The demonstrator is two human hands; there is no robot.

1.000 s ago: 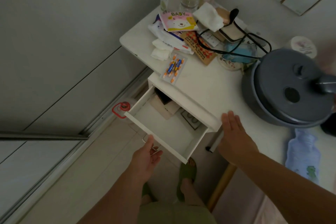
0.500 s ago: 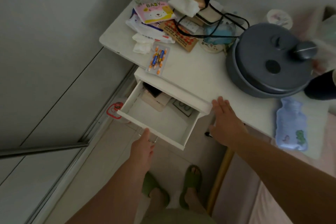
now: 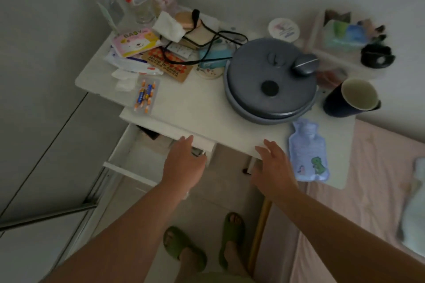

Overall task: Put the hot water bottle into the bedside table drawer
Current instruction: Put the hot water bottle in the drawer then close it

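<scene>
Now both hands empty, fingers spread: left hand (image 3: 184, 163) over open drawer (image 3: 128, 158); right hand (image 3: 273, 167) beside hot water bottle (image 3: 307, 151), lower right on bench (image 3: 195, 108). We should grip its neck, lift clear.

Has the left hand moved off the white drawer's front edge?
Yes. The left hand has left the white drawer's front edge and now hovers over its interior, nearer the tabletop.

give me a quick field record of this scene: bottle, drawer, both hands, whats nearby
hot water bottle: lying flat on the bedside table, near its front right corner, not held
drawer: pulled open
left hand: open, over the drawer
right hand: open, at the table's front edge, just left of the bottle
nearby: grey lidded pot, dark cup
</scene>
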